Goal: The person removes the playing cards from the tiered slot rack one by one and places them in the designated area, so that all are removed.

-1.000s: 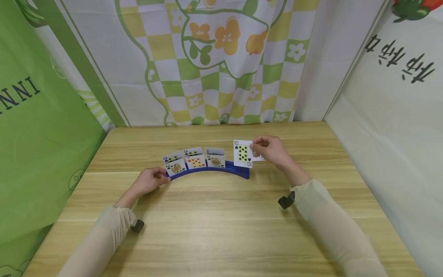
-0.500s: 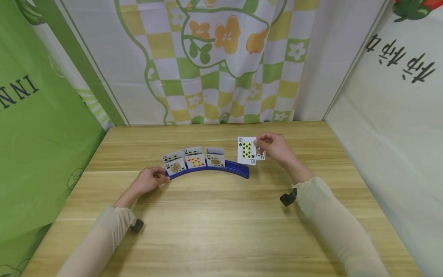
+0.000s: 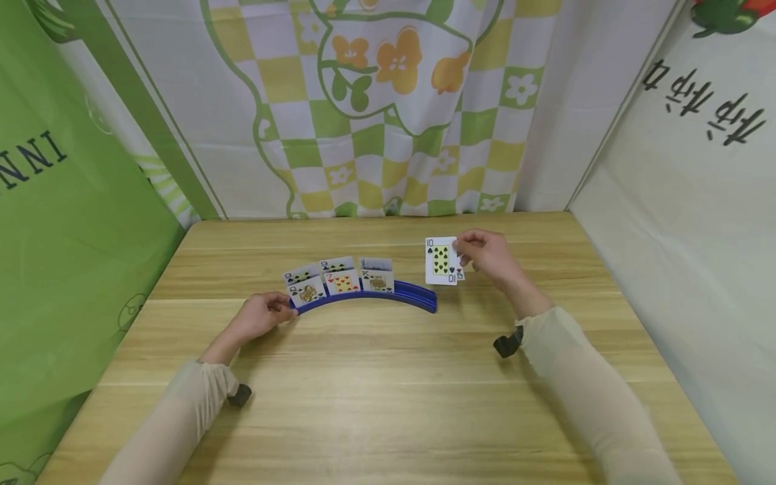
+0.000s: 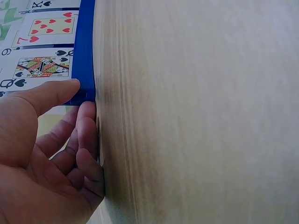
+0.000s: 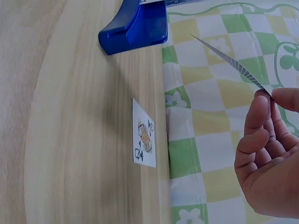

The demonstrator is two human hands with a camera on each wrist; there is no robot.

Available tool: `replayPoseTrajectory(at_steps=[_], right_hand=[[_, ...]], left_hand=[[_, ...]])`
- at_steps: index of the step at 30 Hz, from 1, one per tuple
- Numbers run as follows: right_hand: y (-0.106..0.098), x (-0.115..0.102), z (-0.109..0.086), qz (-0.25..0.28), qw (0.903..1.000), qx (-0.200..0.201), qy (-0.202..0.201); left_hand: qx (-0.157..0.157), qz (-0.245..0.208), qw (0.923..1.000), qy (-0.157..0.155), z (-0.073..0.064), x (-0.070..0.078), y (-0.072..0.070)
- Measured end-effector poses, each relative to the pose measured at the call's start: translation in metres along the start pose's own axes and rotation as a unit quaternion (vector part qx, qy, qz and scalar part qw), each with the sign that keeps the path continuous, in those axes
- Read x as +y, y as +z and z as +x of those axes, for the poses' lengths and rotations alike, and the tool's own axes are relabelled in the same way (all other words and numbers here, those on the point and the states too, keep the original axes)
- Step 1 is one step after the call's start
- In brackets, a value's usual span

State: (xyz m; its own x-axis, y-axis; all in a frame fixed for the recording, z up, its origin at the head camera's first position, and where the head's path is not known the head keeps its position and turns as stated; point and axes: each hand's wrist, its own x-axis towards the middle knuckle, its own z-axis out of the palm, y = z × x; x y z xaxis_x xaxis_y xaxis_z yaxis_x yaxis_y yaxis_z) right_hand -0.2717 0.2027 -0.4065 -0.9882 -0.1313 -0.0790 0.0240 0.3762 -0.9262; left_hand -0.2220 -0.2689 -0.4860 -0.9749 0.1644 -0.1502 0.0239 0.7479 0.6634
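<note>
A curved blue card holder [image 3: 418, 295] stands on the table. Its front row shows a queen of spades [image 3: 308, 294], a seven of hearts [image 3: 343, 283] and a king of spades [image 3: 378, 281], with partly covered cards behind them. My left hand [image 3: 262, 316] pinches the holder's left end, the thumb [image 4: 60, 93] on top in the left wrist view. Between thumb and fingertips, my right hand [image 3: 490, 259] holds a ten of spades [image 3: 441, 261] by its edge, raised beyond the holder's right end. In the right wrist view that card is almost edge-on.
A queen of clubs [image 5: 144, 135] lies face up on the wooden table [image 3: 364, 404] below my right hand, mostly hidden in the head view. Behind the table hangs a checkered curtain [image 3: 388, 148]. Printed cloth walls stand on both sides.
My right hand has moved to the right and slightly away with the ten of spades, so the holder's right end is uncovered. The left hand and the holder stay in place.
</note>
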Motion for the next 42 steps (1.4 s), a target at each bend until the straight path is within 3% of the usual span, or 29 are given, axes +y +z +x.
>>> replayPoseTrajectory(at_steps=[14, 24, 42], right_hand=[[-0.014, 0.009, 0.008, 0.015, 0.9996, 0.015, 0.02], [-0.03, 0.018, 0.019, -0.014, 0.9982, 0.038, 0.045], [-0.045, 0.038, 0.031, -0.016, 0.9956, 0.07, 0.06]], left_hand=[[0.007, -0.003, 1.0, 0.001, -0.001, -0.009, 0.006], [0.008, -0.004, 1.0, -0.001, -0.002, -0.007, 0.006], [0.001, -0.002, 1.0, 0.0, 0.002, -0.004, 0.002]])
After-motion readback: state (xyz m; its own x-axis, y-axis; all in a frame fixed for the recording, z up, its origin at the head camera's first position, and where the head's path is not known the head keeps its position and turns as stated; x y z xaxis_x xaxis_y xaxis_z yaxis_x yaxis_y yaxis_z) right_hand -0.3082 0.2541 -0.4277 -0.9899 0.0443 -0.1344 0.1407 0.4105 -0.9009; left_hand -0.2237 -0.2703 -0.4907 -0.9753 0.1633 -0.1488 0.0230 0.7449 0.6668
